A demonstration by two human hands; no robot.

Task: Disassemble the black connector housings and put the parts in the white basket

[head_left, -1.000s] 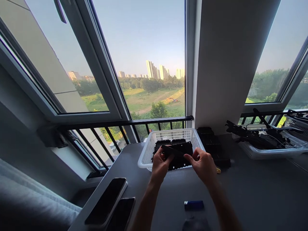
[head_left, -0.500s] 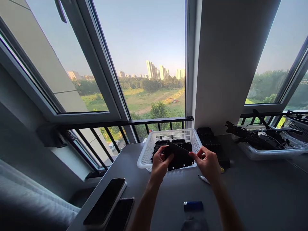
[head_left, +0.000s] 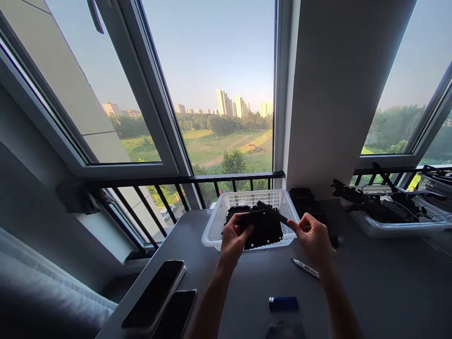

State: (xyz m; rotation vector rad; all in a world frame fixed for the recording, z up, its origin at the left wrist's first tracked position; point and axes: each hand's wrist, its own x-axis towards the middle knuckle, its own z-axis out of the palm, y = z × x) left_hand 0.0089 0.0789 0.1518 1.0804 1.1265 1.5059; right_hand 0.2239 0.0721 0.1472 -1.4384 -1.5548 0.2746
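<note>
My left hand [head_left: 233, 239] is closed on a flat black piece [head_left: 252, 217], thumb in front and fingers behind. Between the thumb and fingers of my right hand [head_left: 312, 238] is one end of a narrow black strip [head_left: 274, 214], which slants up to the left. Its far end lies close to the left hand's piece; I cannot tell whether they touch. Both hands are over the near side of a white plastic basket [head_left: 211, 243]. Dark flat parts with notched edges [head_left: 266, 231] lie in the basket, partly hidden by my hands and the held pieces.
A white marker [head_left: 304, 267] lies near my right forearm, and a blue cylinder [head_left: 283, 303] nearer me. Two phones [head_left: 155, 294] rest at the left. Black parts [head_left: 305, 202] stand beside the basket; another white basket [head_left: 384, 229] holds black parts and cables. A window railing [head_left: 229, 177] runs behind.
My right hand has moved slightly right. The black shape that spanned both hands now shows as a strip in my right hand and a separate piece in my left. More of the marker shows.
</note>
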